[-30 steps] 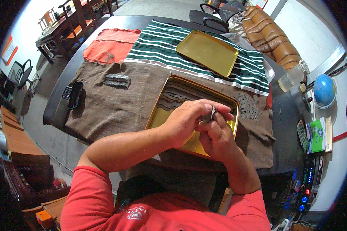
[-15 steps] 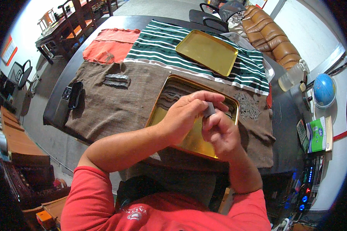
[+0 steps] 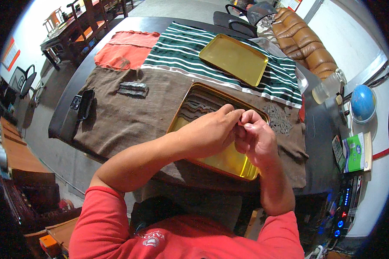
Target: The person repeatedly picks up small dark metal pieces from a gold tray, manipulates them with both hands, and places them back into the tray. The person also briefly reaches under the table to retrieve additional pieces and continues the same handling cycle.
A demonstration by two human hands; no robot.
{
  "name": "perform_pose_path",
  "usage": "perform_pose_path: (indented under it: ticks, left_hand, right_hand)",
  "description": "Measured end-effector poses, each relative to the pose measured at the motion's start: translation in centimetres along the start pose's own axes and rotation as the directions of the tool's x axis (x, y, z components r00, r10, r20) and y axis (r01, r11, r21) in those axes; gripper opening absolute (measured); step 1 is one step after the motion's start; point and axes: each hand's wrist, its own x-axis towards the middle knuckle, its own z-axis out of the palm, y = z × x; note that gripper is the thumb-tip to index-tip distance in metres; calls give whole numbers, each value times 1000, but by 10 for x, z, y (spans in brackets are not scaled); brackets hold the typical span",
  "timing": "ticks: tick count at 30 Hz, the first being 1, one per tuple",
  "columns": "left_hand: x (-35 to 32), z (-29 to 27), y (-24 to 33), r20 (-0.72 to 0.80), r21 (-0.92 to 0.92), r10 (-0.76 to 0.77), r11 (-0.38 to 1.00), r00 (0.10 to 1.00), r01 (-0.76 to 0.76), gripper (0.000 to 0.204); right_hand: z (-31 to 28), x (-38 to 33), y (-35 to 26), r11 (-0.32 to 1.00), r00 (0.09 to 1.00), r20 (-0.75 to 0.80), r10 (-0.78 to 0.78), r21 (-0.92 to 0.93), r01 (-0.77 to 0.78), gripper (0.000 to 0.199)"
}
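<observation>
My left hand (image 3: pixel 220 129) and my right hand (image 3: pixel 260 137) meet over a gold metal tin (image 3: pixel 212 164), fingertips pinched together. Whatever sits between them is hidden by the fingers. Inside the tin, wavy rows of thin dark grey pieces (image 3: pixel 196 105) lie along the far left part, and the near part shows bare gold bottom. My left forearm crosses the tin's near left rim. Just right of the tin, many small loose grey pieces (image 3: pixel 277 121) are spread on the brown cloth (image 3: pixel 116 125).
A shallow gold tray (image 3: pixel 234 60) rests on the green-and-white striped cloth (image 3: pixel 173 47). Two stacked grey strips (image 3: pixel 133 89) and an elongated black case (image 3: pixel 86 105) lie left on the brown cloth. At right stand a clear jar (image 3: pixel 326 90) and a blue globe (image 3: pixel 363 103).
Both hands have drawn closer together, and my right hand has shifted slightly up and right. The small grey block seen between the fingers earlier is now out of sight.
</observation>
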Motion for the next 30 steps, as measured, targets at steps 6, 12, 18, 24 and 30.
perform_pose_path:
  ticks: [6, 12, 18, 24, 30]
  left_hand:
    - [3, 7, -13, -13, 47, 79, 996, 997, -78, 27]
    - [6, 12, -15, -85, 18, 88, 996, 993, -87, 19]
    - [5, 12, -15, 8, 42, 6, 999, 1000, -7, 17]
    - [9, 1, -18, 170, -338, -281, 884, 945, 323, 15]
    - [5, 1, -25, 244, -845, -96, 467, 965, 260, 26]
  right_hand:
    - [11, -6, 6, 896, 982, -30, -187, -414, 158, 13]
    - [11, -4, 9, 440, 854, 101, -510, -823, 360, 22]
    - [14, -9, 5, 39, 847, 191, -495, -970, 242, 51]
    - [9, -13, -1, 177, 826, 133, -547, -946, 270, 61]
    - [3, 3, -2, -155, 662, 459, -593, -871, 466, 74]
